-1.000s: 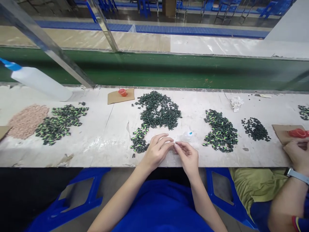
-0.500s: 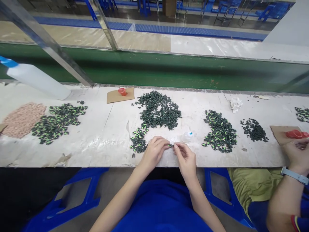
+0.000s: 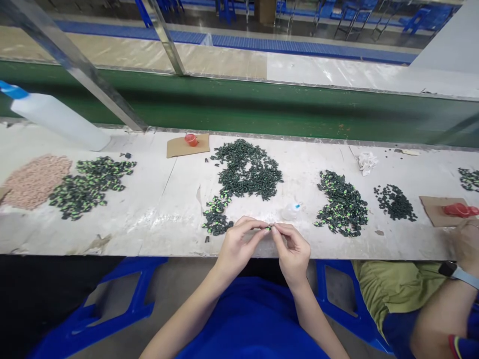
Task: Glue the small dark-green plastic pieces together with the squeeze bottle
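Observation:
My left hand (image 3: 239,243) and my right hand (image 3: 292,249) meet above the front of the white table, fingertips almost touching. Between them is a small black-and-green piece (image 3: 268,228), pinched by both hands; its exact kind is too small to make out. Left of my left hand lies a small pile of black-and-green pieces (image 3: 215,219). Beyond it spreads a larger heap of dark, slim pieces (image 3: 250,172). Just past my right hand stands a small clear bottle (image 3: 291,211) with a blue tip.
A black-and-green heap (image 3: 342,204) and small black pieces (image 3: 394,202) lie rightward. A co-worker's hand (image 3: 467,244) is at far right, by red cups (image 3: 458,210) on cardboard. A large white bottle (image 3: 60,119), pink pieces (image 3: 37,180) and a red cup (image 3: 191,140) are leftward.
My two hands have come closer together, closing the gap at the small piece. The co-worker's hand at the right has moved away from the red cups, toward the table's front.

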A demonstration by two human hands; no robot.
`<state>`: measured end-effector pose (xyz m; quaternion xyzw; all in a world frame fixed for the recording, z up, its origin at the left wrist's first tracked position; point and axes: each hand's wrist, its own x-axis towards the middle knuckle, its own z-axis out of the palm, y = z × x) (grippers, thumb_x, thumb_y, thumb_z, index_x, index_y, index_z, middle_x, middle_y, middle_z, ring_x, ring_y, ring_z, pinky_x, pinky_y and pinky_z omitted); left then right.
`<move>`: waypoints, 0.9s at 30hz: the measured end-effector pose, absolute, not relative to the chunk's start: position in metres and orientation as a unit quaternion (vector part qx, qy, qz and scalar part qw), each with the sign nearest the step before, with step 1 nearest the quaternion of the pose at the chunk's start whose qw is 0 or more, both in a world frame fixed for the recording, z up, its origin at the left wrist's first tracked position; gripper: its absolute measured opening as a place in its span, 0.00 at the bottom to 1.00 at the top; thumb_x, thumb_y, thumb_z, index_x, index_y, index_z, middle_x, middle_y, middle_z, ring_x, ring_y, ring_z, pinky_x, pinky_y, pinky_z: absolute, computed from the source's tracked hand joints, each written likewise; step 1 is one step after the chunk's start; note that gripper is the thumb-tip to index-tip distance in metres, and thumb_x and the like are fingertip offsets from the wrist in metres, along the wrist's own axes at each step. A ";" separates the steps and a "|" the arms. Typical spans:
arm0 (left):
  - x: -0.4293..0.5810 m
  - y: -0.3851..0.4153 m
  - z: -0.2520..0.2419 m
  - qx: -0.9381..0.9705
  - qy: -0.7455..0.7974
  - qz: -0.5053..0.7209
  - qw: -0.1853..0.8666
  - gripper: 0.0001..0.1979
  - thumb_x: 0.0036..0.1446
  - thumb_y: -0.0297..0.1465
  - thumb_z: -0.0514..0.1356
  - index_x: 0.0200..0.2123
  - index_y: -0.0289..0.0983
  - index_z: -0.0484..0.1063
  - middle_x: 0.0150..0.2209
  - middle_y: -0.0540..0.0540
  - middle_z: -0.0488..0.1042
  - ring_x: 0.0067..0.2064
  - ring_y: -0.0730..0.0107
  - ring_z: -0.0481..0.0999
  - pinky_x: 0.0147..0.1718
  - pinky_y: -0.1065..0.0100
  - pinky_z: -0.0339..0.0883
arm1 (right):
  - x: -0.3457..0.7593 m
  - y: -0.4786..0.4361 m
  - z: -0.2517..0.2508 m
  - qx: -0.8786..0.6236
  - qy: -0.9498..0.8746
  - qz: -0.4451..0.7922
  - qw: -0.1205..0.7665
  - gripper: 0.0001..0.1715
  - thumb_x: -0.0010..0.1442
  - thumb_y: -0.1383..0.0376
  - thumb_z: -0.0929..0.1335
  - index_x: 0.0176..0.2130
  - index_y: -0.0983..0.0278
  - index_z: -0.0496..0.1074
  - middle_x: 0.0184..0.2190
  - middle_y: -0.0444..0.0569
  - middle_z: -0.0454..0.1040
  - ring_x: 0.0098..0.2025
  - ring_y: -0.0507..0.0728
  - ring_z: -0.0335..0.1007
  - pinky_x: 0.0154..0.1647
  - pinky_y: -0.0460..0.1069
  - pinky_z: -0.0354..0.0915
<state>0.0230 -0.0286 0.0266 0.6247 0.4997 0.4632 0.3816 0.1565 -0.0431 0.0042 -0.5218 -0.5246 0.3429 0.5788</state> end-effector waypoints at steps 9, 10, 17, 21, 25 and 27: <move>0.028 -0.034 0.042 0.545 0.521 0.470 0.459 0.04 0.50 0.28 0.64 0.31 0.37 0.79 0.31 0.46 0.79 0.35 0.66 0.78 0.38 0.66 0.74 | 0.161 -0.044 0.012 -0.482 -0.576 0.279 0.598 0.06 0.56 0.69 0.69 0.34 0.60 0.76 0.30 0.49 0.78 0.34 0.57 0.75 0.33 0.54 0.73; 0.028 -0.034 0.043 0.541 0.520 0.469 0.465 0.04 0.50 0.28 0.64 0.31 0.37 0.79 0.31 0.46 0.79 0.34 0.66 0.78 0.37 0.67 0.74 | 0.163 -0.044 0.014 -0.476 -0.585 0.279 0.594 0.07 0.56 0.70 0.69 0.35 0.60 0.76 0.31 0.49 0.79 0.33 0.57 0.75 0.32 0.54 0.72; 0.026 -0.034 0.050 0.561 0.505 0.452 0.476 0.03 0.48 0.27 0.64 0.29 0.37 0.78 0.30 0.46 0.79 0.34 0.65 0.78 0.37 0.66 0.73 | 0.173 -0.046 0.020 -0.454 -0.619 0.289 0.572 0.13 0.54 0.72 0.69 0.41 0.60 0.73 0.29 0.47 0.76 0.30 0.55 0.71 0.30 0.51 0.70; 0.026 -0.035 0.054 0.578 0.507 0.447 0.457 0.03 0.48 0.27 0.64 0.29 0.37 0.78 0.30 0.45 0.79 0.34 0.65 0.78 0.36 0.66 0.73 | 0.173 -0.047 0.014 -0.467 -0.608 0.318 0.558 0.14 0.55 0.70 0.68 0.43 0.60 0.71 0.29 0.46 0.74 0.30 0.54 0.71 0.31 0.50 0.71; 0.026 -0.038 0.056 0.617 0.500 0.446 0.414 0.04 0.51 0.27 0.63 0.32 0.39 0.78 0.31 0.46 0.79 0.35 0.66 0.77 0.35 0.66 0.72 | 0.170 -0.047 0.012 -0.471 -0.577 0.346 0.571 0.11 0.54 0.68 0.69 0.40 0.60 0.71 0.28 0.45 0.73 0.29 0.53 0.71 0.31 0.49 0.71; 0.027 -0.039 0.055 0.649 0.483 0.451 0.377 0.05 0.54 0.27 0.62 0.34 0.39 0.77 0.31 0.46 0.79 0.36 0.66 0.76 0.36 0.66 0.71 | 0.168 -0.047 0.013 -0.477 -0.543 0.364 0.587 0.09 0.54 0.67 0.69 0.39 0.60 0.72 0.28 0.45 0.73 0.29 0.53 0.71 0.31 0.48 0.72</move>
